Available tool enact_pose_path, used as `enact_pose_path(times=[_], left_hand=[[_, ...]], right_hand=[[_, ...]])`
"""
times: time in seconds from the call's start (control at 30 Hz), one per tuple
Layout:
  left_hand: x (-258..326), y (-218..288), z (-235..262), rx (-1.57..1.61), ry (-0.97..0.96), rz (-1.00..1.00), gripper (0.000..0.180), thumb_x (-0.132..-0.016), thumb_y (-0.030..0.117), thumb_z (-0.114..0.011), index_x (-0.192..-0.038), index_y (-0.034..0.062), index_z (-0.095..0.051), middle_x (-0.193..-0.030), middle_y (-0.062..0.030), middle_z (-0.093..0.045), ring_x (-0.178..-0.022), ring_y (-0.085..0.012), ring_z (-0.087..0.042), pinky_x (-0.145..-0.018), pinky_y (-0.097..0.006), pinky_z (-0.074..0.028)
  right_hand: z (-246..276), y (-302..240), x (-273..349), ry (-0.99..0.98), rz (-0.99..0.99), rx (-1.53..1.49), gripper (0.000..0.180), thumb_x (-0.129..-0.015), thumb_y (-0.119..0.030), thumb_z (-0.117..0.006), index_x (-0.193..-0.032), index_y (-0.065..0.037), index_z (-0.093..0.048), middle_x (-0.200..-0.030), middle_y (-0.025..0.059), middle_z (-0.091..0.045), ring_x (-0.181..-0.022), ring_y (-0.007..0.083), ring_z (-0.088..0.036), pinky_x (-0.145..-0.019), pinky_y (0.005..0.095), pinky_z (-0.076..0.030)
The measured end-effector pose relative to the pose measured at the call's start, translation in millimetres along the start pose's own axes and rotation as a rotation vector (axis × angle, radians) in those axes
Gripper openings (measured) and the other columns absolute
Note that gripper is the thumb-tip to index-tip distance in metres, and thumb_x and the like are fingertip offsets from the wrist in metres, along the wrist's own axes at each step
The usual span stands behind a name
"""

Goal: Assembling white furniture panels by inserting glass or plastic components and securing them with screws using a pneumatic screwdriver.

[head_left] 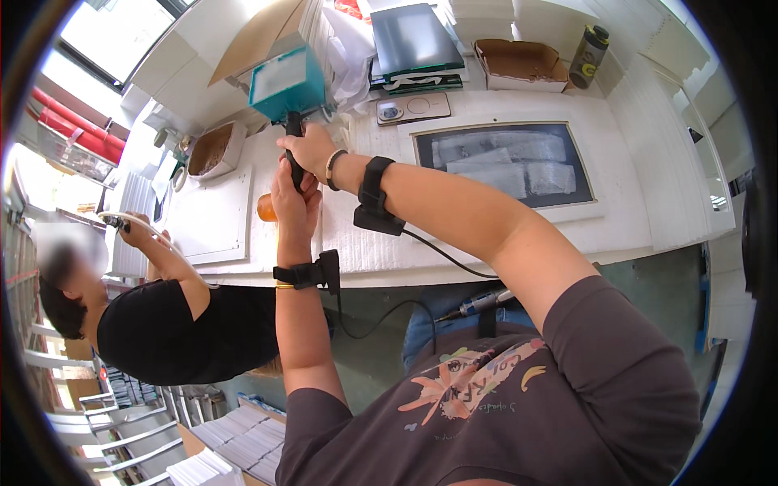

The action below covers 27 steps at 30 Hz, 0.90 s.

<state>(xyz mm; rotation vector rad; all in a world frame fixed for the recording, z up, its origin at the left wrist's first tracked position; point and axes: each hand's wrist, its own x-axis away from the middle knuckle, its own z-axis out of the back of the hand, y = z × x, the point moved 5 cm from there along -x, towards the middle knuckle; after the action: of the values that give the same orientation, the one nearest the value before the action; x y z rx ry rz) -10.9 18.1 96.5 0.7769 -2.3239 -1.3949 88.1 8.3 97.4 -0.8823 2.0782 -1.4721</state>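
Observation:
Both my hands are closed around the black handle (293, 130) of a tool whose head meets a teal box-shaped piece (301, 83) with a pale top face. Whether that teal piece belongs to the tool or stands behind it, I cannot tell. My right hand (314, 152) grips the upper part of the handle, and my left hand (293, 197) holds its lower end, just below. A thin metal rod shows beside the teal piece. Close to the left side of my left hand is an orange rounded object (266, 208), partly hidden by it.
Right of my hands lies a framed dark panel (423, 150) bearing clear plastic-wrapped pieces. Behind it are a phone (413, 108), black folders (415, 40), a cardboard tray (523, 50) and a bottle (589, 57). A co-worker (170, 332) works at left beside a white board (212, 219).

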Motion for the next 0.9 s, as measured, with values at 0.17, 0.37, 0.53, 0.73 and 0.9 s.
enact_pose_path(times=[0.17,0.37,0.53,0.73,0.9], left_hand=[[-4.0,-17.4,15.0,0.053,0.036,0.051,0.02,-0.093,0.031,-0.041,-0.102,0.0137,-0.047,-0.058,0.0034,-0.036,-0.045,-0.0033,-0.03,-0.034,-0.016,-0.02],[-7.7,-28.8,23.3,0.065,-0.063,0.106,0.017,-0.093,0.031,-0.04,-0.099,0.0156,-0.045,-0.06,0.0031,-0.038,-0.048,-0.004,-0.033,-0.039,-0.016,-0.023],[-13.5,-28.6,34.2,-0.014,-0.058,0.178,0.018,-0.093,0.031,-0.039,-0.093,0.0135,-0.044,-0.061,0.003,-0.038,-0.048,-0.0044,-0.032,-0.037,-0.017,-0.023],[-11.9,-5.2,45.5,-0.728,0.023,0.2,0.03,-0.093,0.035,-0.04,-0.091,0.0063,-0.051,-0.064,-0.003,-0.053,-0.054,-0.0074,-0.049,-0.041,-0.018,-0.038],[-53.8,61.2,60.8,-1.251,0.054,-0.185,0.039,-0.089,0.039,-0.05,-0.094,0.002,-0.059,-0.075,-0.0059,-0.061,-0.062,-0.0116,-0.056,-0.049,-0.025,-0.048]], right_hand=[[5.7,29.9,-11.5,0.065,0.035,0.086,0.031,-0.074,-0.022,-0.064,-0.081,0.007,-0.055,-0.074,0.0204,-0.062,-0.061,0.0299,-0.063,-0.052,0.0357,-0.051],[10.5,55.7,-25.8,0.11,0.02,0.112,0.035,-0.072,-0.024,-0.065,-0.081,0.009,-0.057,-0.076,0.0243,-0.062,-0.071,0.0327,-0.063,-0.064,0.0363,-0.05],[13.3,61.4,-32.2,0.151,0.041,0.258,0.04,-0.072,-0.029,-0.065,-0.081,0.009,-0.06,-0.078,0.0257,-0.062,-0.076,0.0347,-0.063,-0.068,0.0376,-0.049],[16.2,59.9,-12.6,0.143,-0.011,0.326,0.042,-0.074,-0.037,-0.061,-0.076,0.005,-0.062,-0.075,0.025,-0.062,-0.075,0.0366,-0.062,-0.069,0.0394,-0.048],[23.0,10.6,58.7,0.003,-0.067,0.168,0.057,-0.081,-0.028,-0.06,-0.117,0.013,-0.043,-0.117,0.0201,-0.051,-0.107,0.0198,-0.049,-0.087,0.0294,-0.04]])
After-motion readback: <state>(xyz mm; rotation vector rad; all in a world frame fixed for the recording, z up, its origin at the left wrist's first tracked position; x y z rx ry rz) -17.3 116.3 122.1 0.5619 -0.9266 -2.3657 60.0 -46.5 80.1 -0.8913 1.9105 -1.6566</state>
